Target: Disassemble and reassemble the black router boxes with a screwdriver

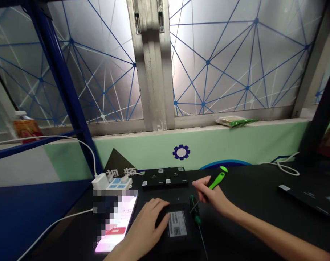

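My left hand (147,226) lies flat, fingers spread, on the left side of a small black box (178,226) with a white label on top, near the table's front edge. My right hand (212,195) is closed on a black-and-green screwdriver (216,180), its green handle sticking up behind the fingers and its thin shaft pointing down towards the box. A second green-and-black screwdriver (195,214) lies on the table by the box's right edge.
A lit phone (115,224) lies left of the box. Behind it is a white power strip (113,182) with a charger and cables. Two black boxes (165,177) sit at the back. Another flat black device (309,194) lies far right. A blue rack post (64,90) stands left.
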A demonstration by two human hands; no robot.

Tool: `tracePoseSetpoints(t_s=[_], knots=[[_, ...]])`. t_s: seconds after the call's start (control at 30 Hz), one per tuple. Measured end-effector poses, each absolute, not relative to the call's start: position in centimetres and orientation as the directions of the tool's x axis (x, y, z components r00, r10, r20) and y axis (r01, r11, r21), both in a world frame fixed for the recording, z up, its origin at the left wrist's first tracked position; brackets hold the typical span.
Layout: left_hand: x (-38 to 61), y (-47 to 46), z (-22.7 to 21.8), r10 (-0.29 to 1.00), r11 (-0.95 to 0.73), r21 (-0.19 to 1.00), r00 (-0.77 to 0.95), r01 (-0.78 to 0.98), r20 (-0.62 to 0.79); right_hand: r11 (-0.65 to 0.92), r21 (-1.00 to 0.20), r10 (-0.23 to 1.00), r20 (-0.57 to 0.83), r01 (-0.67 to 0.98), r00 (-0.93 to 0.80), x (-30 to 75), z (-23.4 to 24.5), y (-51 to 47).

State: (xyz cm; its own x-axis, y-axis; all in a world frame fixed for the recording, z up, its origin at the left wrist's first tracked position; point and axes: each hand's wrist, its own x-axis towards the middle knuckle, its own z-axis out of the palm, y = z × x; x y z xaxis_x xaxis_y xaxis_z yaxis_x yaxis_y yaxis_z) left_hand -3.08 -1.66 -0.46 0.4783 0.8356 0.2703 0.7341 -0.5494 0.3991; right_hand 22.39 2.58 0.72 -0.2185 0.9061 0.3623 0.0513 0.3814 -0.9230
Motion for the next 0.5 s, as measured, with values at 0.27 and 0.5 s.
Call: tracePoseSetpoints(t_s=[0.27,0.5], knots=[[-3.0,-1.3,-0.3,0.826,-0.564,0.388,0.494,0.729,0.271,0.440,-0.869,0.888,0.382,0.227,-0.257,22.0,2.1,3.2],[-3.3,-1.1,-0.8,0.816,-0.578,0.367,0.498,0.729,0.294,0.441,-0.852,0.886,0.362,0.282,-0.291,21.3,2.8,3.7]])
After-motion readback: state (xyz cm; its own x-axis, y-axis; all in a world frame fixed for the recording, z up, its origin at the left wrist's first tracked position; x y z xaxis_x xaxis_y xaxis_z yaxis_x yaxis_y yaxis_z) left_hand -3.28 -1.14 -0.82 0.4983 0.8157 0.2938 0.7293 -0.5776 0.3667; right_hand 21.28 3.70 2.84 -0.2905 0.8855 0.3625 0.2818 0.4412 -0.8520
